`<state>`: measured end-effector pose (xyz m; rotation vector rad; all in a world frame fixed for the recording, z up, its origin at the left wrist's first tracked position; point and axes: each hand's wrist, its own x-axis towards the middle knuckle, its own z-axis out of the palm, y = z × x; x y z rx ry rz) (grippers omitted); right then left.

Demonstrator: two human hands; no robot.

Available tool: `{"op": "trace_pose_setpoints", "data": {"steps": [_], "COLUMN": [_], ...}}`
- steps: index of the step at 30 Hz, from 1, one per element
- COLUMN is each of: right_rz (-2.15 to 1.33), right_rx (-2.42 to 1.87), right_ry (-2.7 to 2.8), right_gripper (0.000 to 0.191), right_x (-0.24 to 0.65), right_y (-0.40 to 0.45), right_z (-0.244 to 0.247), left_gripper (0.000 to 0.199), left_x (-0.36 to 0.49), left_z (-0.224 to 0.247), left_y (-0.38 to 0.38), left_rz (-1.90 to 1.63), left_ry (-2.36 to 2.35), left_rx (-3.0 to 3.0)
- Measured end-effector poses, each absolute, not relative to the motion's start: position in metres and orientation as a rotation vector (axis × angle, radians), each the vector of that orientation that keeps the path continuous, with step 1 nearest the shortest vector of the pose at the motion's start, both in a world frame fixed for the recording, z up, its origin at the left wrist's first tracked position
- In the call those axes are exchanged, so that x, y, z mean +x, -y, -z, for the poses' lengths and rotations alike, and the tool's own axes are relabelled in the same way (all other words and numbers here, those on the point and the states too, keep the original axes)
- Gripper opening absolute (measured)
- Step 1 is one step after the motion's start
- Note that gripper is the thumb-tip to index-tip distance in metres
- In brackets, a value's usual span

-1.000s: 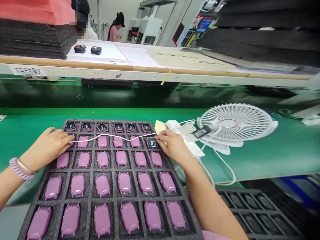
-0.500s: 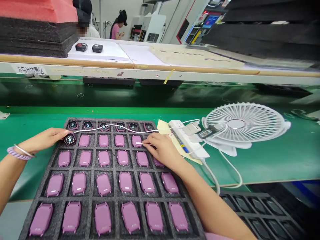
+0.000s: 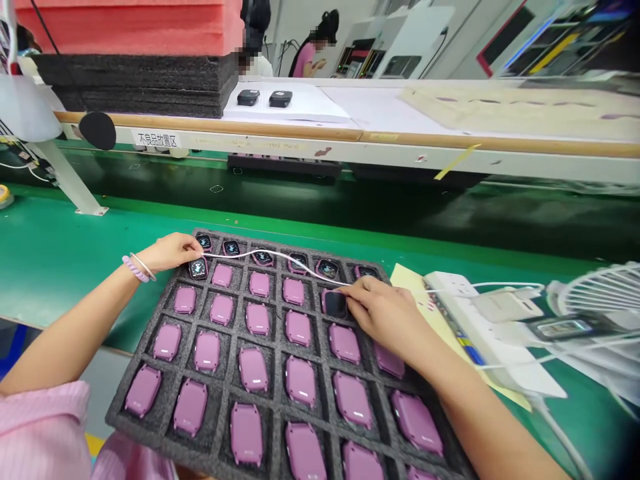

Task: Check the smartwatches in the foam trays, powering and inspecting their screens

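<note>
A dark grey foam tray (image 3: 165, 433) holds several purple watch cases (image 3: 249, 430), mostly back side up. At its far left corner my left hand (image 3: 175, 250) pinches the end of a thin white cable (image 3: 235, 255). Just below those fingertips is a watch with a lit dial (image 3: 198, 268). On the right side of the tray my right hand (image 3: 383, 307) grips a watch with a dark screen (image 3: 335, 304) by its edge, screen up. The cable runs across the far row of lit watches (image 3: 263, 257) to my right hand, which partly hides it.
Right of the tray lie a white power strip (image 3: 500, 333) on yellow paper (image 3: 400, 275) and a white fan (image 3: 595, 293). A lamp post (image 3: 75, 180) stands at the left. Behind is a shelf (image 3: 320, 143) with foam stacks (image 3: 140, 80); people work beyond it.
The view has swung left. My left fingers have gone from the lit watch to the cable end, with that watch just below. My right hand's watch now shows its dark screen instead of its purple back.
</note>
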<state>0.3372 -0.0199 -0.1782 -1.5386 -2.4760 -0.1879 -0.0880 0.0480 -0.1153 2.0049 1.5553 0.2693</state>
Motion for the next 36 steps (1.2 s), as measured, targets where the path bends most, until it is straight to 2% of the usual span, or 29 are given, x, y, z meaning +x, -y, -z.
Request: {"op": "trace_pose_setpoints", "data": {"steps": [3, 7, 11, 15, 22, 26, 30, 34, 36], "right_rz": [0.216, 0.229, 0.193, 0.143, 0.015, 0.106, 0.129, 0.143, 0.241], "right_rx": [-1.533, -1.518, -1.506, -1.518, -1.395, -1.495, -1.548, -1.573, -1.585], "right_ry": [2.412, 2.383, 2.381, 2.368, 2.308, 2.3, 2.284, 2.237, 2.175], "right_gripper": [0.032, 0.032, 0.031, 0.028, 0.028, 0.026, 0.026, 0.026, 0.025], "right_x": [0.335, 0.334, 0.331, 0.33, 0.331, 0.331, 0.328, 0.325, 0.324], "right_y": [0.022, 0.026, 0.029, 0.029, 0.027, 0.028, 0.029, 0.03, 0.032], "right_z": [0.185, 0.186, 0.181, 0.178, 0.181, 0.179, 0.178, 0.178, 0.175], "left_gripper": [0.02, 0.014, 0.019, 0.024, 0.027, 0.021, 0.033, 0.035, 0.045], "left_x": [-0.068, -0.038, -0.033, -0.049, -0.058, -0.052, -0.04, -0.037, -0.041], "left_z": [0.113, 0.12, 0.128, 0.136, 0.142, 0.135, 0.122, 0.112, 0.11], "left_y": [-0.033, -0.01, -0.003, -0.011, -0.01, -0.009, -0.016, -0.03, -0.038], "left_rz": [-0.433, -0.347, -0.298, -0.369, -0.35, -0.247, -0.047, -0.096, -0.217], "left_ry": [-1.597, -1.207, -1.268, -1.32, -1.155, -1.163, -1.135, -1.204, -1.316], "left_rx": [2.154, 2.424, 2.674, 2.633, 2.745, 2.922, 3.054, 2.862, 2.57]}}
